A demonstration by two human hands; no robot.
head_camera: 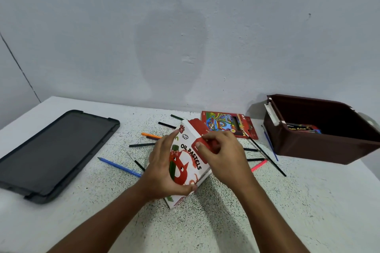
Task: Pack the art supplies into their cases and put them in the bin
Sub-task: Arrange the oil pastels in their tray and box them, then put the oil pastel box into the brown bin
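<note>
Oil pastels box (186, 160) clasped in left grip (164, 172), long axis slanting away toward bin (320, 141); right grip (221, 150) pinching red flap (202, 147) at far end

Both my forearms enter from the lower edge of the frame and converge at centre. My left hand (164, 167) sits just left of centre, palm turned inward, fingers curled, thumb tip at the lower right of the hand. My right hand (221, 155) sits just right of centre, knuckles up, thumb and forefinger pinched together at its upper left.
</note>
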